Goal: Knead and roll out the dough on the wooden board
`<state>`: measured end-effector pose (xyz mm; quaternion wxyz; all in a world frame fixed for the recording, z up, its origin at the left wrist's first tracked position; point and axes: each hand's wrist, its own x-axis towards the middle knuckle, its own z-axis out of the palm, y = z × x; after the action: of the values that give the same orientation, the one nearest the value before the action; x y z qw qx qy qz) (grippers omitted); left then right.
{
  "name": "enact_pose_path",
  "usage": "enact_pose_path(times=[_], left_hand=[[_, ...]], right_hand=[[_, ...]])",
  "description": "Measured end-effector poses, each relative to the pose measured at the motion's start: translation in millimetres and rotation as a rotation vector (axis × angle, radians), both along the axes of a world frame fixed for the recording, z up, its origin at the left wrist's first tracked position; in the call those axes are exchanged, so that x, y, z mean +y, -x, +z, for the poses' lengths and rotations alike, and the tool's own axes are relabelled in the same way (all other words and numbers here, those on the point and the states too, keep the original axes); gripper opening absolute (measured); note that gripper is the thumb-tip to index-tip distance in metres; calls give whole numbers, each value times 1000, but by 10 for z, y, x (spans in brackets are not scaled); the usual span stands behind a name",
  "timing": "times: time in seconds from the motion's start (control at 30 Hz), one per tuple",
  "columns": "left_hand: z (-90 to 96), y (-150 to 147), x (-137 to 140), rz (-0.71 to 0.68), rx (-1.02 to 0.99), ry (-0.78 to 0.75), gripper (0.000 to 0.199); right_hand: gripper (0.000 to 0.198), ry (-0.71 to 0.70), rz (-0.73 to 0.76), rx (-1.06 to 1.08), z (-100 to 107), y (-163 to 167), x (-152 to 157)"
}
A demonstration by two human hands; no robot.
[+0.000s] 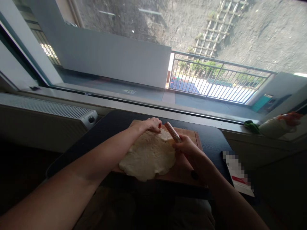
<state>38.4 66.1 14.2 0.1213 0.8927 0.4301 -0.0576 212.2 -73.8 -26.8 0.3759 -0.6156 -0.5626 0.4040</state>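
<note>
Dough (pixel 148 158), seemingly mid-flattening: left hand (pixel 153 124) curls at its twelve o'clock, grip unclear; right hand (pixel 185 144) grasps a rolling pin (pixel 172 131) at two; rolling would call for laying it flat.

Right hand (pixel 188 145) grips rod (pixel 172 131); flattened dough (pixel 149 157)

I see cream-coloured dough (pixel 148 156), with an orange-brown board (pixel 183 171) beneath it, a near-black table (pixel 96 137) around both, and a speckled reddish-brown rod (pixel 172 131) at the dough's far right edge. Left of the dough I make out an off-white radiator (pixel 48 107) with a striped, ribbed top; right of the dough, a whitish packet (pixel 242 188) with a red band.
</note>
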Motion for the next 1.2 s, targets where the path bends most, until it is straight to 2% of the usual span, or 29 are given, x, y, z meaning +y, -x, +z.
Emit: enact_pose_path(times=[0.13,0.23,0.4,0.5,0.63,0.73,0.83,0.93,1.1,1.2], left_hand=[[9,-33,38,-32,-14,76,39],[33,-4,36,-48,-29,107,28],[18,60,30,60,-79,-18,24],[-30,54,-33,113,-105,-114,22],[-121,56,-320,123,-229,-292,28],[-251,110,-676,114,-447,-413,25],[-401,189,-1037,-19,-569,-363,20],[-495,243,-1300,-122,-577,-298,18],[-531,187,-1526,-120,-579,-296,20],[-535,53,-1594,-34,-546,-327,23]], right_hand=[[29,32,-12,-1,26,-43,-1],[30,28,5,-17,49,-72,14],[27,-24,-18,-50,-32,-115,89],[31,19,-12,-54,-43,-136,86],[34,123,19,1,38,-128,6],[33,102,22,53,102,-99,-33],[30,87,7,-6,132,-89,-21],[27,78,-9,-71,137,-99,8],[27,84,-10,-94,95,-82,30],[25,99,-10,-93,69,-61,46]])
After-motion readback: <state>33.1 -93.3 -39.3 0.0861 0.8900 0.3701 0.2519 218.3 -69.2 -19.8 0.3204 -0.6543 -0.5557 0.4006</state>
